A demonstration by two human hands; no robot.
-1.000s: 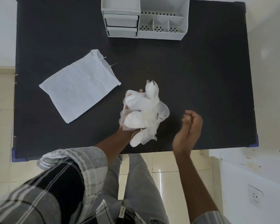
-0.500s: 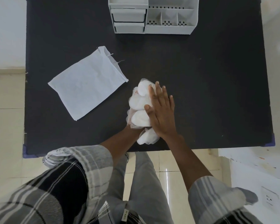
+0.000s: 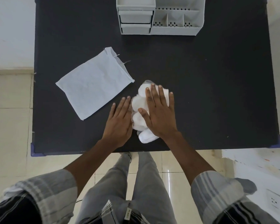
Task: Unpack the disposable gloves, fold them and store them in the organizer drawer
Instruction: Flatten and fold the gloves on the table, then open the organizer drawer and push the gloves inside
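Both hands flat on the table (image 3: pixel 217 94)
Right hand (image 3: pixel 160 117) presses the gloves (image 3: pixel 138 102) with straight fingers; left hand (image 3: pixel 120 122) lies open beside them, touching.

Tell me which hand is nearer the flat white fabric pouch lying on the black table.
Left. The left hand lies flat just right of the flat white fabric pouch, apart from it; the right hand presses the bundle of white gloves farther right.
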